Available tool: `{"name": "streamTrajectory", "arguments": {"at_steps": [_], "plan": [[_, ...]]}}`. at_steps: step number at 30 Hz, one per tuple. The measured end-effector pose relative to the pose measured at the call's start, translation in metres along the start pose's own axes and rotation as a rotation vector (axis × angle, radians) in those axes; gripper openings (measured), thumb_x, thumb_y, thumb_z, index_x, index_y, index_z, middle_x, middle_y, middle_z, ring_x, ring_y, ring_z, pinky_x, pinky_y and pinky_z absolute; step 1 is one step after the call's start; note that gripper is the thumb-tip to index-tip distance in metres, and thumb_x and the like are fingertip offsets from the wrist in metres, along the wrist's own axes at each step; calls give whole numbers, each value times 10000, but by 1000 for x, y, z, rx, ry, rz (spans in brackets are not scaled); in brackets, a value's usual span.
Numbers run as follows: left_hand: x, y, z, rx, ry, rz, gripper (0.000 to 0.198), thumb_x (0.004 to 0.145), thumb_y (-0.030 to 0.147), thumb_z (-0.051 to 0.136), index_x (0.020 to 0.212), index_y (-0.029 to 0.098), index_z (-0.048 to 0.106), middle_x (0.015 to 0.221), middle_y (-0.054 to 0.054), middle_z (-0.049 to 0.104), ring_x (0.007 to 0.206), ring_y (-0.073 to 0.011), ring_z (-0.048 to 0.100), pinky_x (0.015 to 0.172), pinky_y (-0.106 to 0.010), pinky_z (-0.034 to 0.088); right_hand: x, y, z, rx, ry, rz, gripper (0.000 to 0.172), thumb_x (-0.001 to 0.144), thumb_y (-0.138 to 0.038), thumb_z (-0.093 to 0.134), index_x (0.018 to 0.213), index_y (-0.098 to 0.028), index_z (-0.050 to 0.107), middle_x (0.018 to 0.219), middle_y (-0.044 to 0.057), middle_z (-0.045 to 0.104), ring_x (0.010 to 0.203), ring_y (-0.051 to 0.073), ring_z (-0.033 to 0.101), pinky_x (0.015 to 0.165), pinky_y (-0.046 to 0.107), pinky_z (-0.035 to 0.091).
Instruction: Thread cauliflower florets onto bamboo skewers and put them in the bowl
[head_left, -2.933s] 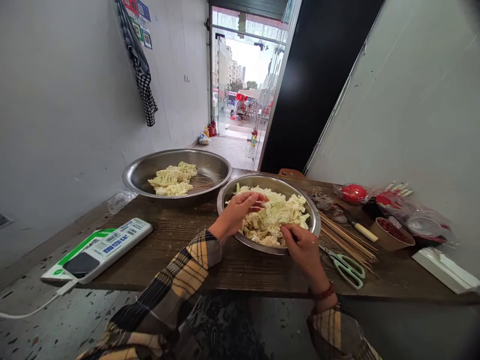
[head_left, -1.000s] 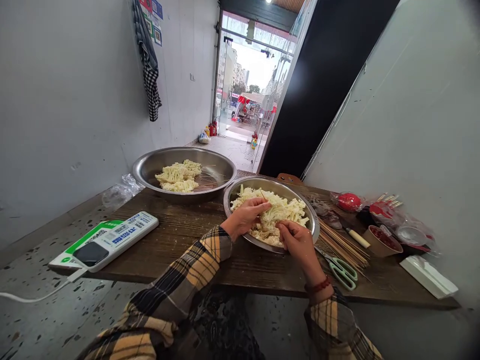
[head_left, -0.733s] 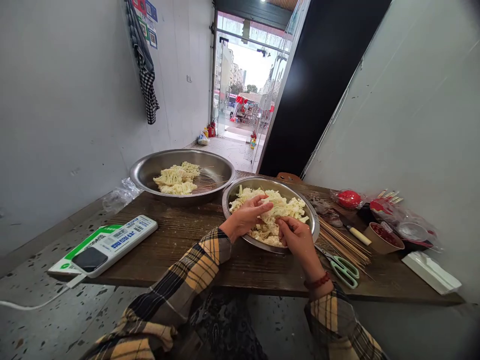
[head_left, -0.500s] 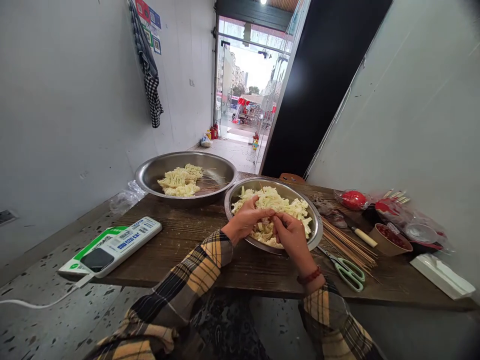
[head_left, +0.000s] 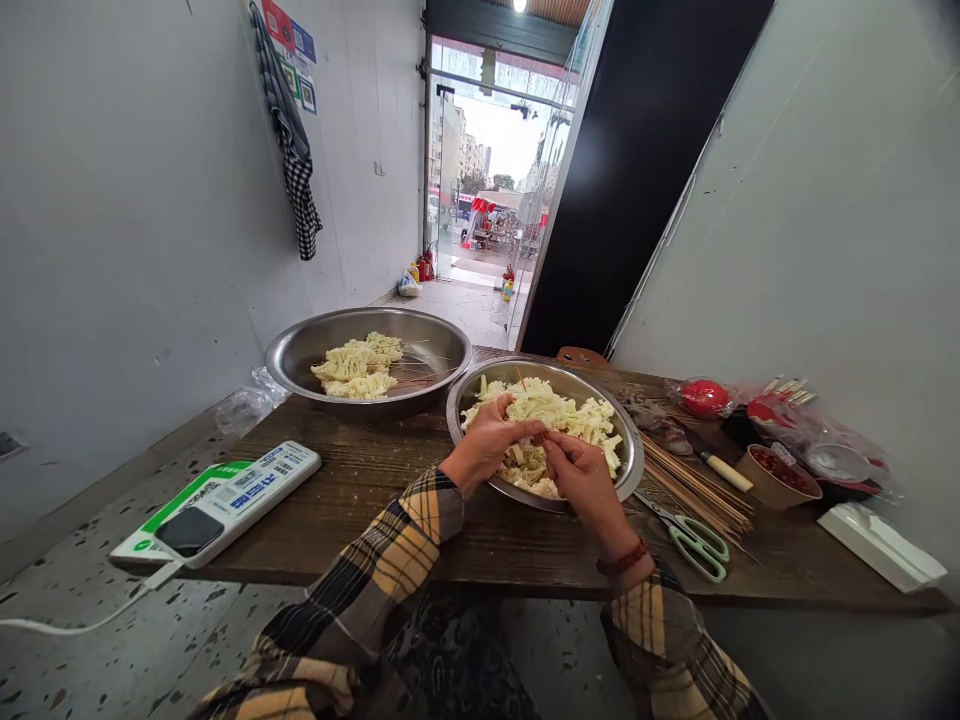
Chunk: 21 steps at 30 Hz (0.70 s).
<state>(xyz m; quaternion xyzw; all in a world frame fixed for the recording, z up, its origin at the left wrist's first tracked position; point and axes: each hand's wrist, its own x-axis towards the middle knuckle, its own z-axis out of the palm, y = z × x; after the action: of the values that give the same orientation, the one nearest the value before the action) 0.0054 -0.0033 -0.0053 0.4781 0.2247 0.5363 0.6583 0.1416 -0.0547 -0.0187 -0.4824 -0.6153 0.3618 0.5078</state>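
Got a pile of shredded cauliflower [head_left: 562,420] in a steel bowl [head_left: 540,367] on the desk [head_left: 360,470]. Left hand [head_left: 486,450] and right hand [head_left: 583,485] are both in it, grips closed on a clump. Loose skewers [head_left: 697,490] and scissors [head_left: 697,550] lie just right, another bowl [head_left: 375,325] left.

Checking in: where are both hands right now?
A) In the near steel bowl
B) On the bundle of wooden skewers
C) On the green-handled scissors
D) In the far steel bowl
A: the left hand and right hand are both among the pale food pieces in the near steel bowl.
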Motion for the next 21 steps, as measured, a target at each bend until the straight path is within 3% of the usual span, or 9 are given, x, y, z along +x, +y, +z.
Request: {"name": "streamTrajectory", "arguments": {"at_steps": [5, 10, 12, 16, 21], "plan": [[3, 3, -3, -26, 13, -116, 476, 601, 349, 811, 988, 173, 598, 894, -40, 667, 695, -116, 605, 616, -225, 461, 3, 0, 2, 166, 59, 64, 344, 789, -480, 570, 859, -151, 640, 489, -75, 465, 346, 58, 349, 346, 195, 261], [8, 6, -6, -144, 89, -173, 477, 725, 592, 627, 963, 179, 642, 870, -49, 674, 704, -133, 604, 579, -230, 457, 2, 1, 3, 145, 105, 66, 347, 793, -490, 577, 849, -153, 643, 504, -65, 496, 351, 64, 399, 346, 191, 295], [9, 5, -6, -165, 86, -151, 451, 716, 560, 656, 944, 170, 654, 864, -50, 681, 712, -138, 608, 590, -234, 458, 1, 3, 3, 93, 102, 61, 357, 800, -491, 571, 869, -151, 654, 500, -61, 504, 346, 71, 416, 345, 195, 308], [7, 2, -5, -134, 23, -98, 397, 632, 335, 784, 952, 143, 648, 881, -59, 691, 731, -144, 625, 667, -252, 476, 0, 4, 5, -42, 71, 27, 344, 826, -466, 541, 876, -152, 673, 505, -47, 525, 352, 85, 450, 359, 203, 335], [5, 0, -4, -146, 63, -71, 439, 533, 211, 830, 911, 131, 623, 828, -48, 698, 705, -151, 644, 696, -276, 487, -2, 2, 4, -171, 64, -58, 294, 849, -401, 506, 789, -166, 672, 512, -35, 531, 396, 100, 458, 400, 213, 350]]}}
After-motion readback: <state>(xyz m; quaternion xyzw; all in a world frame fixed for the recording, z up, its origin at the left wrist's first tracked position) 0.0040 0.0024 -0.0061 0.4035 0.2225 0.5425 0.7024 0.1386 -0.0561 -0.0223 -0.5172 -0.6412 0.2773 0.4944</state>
